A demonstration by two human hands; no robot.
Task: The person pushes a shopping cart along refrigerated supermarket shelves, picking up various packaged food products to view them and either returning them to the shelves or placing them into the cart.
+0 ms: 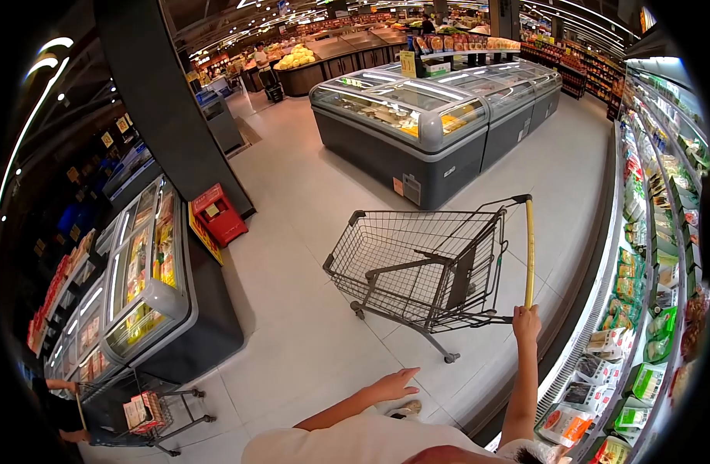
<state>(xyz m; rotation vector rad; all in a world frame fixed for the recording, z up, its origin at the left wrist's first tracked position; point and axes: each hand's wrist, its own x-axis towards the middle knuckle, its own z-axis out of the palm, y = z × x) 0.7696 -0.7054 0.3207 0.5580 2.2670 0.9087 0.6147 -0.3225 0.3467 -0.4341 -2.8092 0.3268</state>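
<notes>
The shopping cart (413,274) stands on the pale floor (293,286), in front of the person and next to the cold shelves (657,240) on the right side. Its long way goes across the view, from side to side. The nose of the cart points left, and the yellow handle (530,247) is at the right end. The handle runs the other way, going from near the person to farther off.

The right hand (527,315) is closed around the near end of the yellow handle. The left hand (394,383) is open, with its fingers pointing to the right. It is over the floor, apart from the cart and just above a shoe (409,407).

A big gray freezer (417,158) is behind the cart. Another freezer (192,317) is on the left, with a red box (218,215) at its far end, by a dark post (162,100). Packs of food (568,424) sit on the cold shelves. At the bottom left, another person (61,384) holds a smaller cart (165,417) with a box (141,412) in it.
</notes>
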